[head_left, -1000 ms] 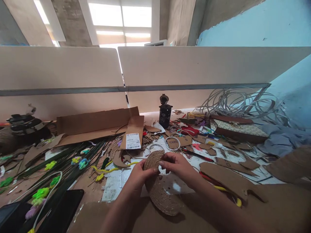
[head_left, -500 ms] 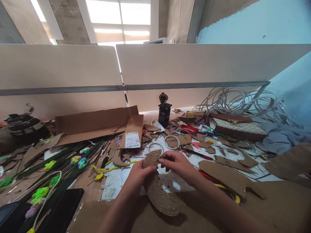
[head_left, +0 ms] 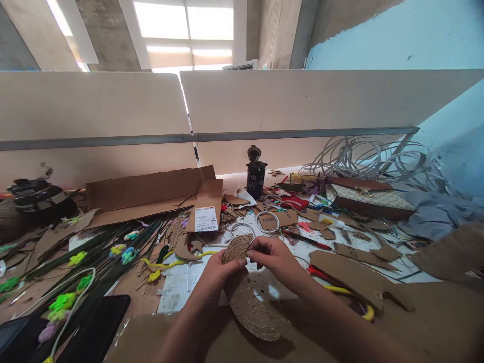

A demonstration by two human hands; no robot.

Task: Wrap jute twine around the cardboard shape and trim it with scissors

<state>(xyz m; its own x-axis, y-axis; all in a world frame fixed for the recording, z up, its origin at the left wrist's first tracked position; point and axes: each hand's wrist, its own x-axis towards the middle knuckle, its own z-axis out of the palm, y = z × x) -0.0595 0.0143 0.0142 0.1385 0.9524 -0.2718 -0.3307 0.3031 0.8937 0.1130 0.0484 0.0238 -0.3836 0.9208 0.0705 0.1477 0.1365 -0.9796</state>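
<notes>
A curved, crescent-like piece covered in rows of tan twine (head_left: 254, 308) hangs between my hands, tilted down toward the table's near edge. My left hand (head_left: 223, 267) is closed around its upper left part, thumb pressed on the front. At its upper right edge my right hand (head_left: 269, 253) pinches with thumb and fingertips; whether a loose strand is in that pinch is too small to tell. Just behind the hands lie two pale rings (head_left: 267, 222), one of them on printed cardboard. A similar twine-wrapped piece (head_left: 180, 241) rests to the left.
Yellow-handled pliers (head_left: 366, 311) lie right of my forearm beside cut cardboard (head_left: 348, 277). A black jar (head_left: 256, 180) with its lid up stands at the back. A folded carton (head_left: 151, 189), dark stems with knitted flowers (head_left: 62, 302), a handbag (head_left: 372, 199) and coiled tubing (head_left: 363, 156) surround the workspace.
The lower end of the twine piece has swung slightly right and down. My right hand has shifted a little at the edge; my left keeps its hold.
</notes>
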